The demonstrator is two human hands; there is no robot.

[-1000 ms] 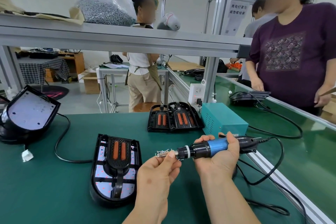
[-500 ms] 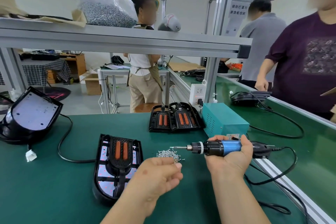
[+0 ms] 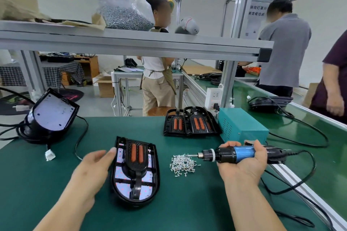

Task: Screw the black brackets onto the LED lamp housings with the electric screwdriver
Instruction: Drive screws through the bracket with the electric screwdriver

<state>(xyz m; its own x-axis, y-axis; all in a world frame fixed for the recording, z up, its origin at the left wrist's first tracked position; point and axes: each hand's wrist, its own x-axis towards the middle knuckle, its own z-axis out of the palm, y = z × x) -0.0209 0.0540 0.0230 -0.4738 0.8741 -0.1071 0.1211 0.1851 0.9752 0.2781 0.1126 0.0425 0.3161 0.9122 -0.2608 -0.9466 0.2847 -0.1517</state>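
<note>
lamp housing (image 3: 135, 170) centre | screw pile (image 3: 183, 163) right | power box (image 3: 242, 126) behind-right

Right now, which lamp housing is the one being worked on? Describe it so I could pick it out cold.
Start at the green workbench and look to its near middle, between the person's two hands. The lamp housing lies flat there, alone, left of the loose pile of screws. Unlike the pair of housings by the teal box, its pale LED board shows under the black bracket.
</note>
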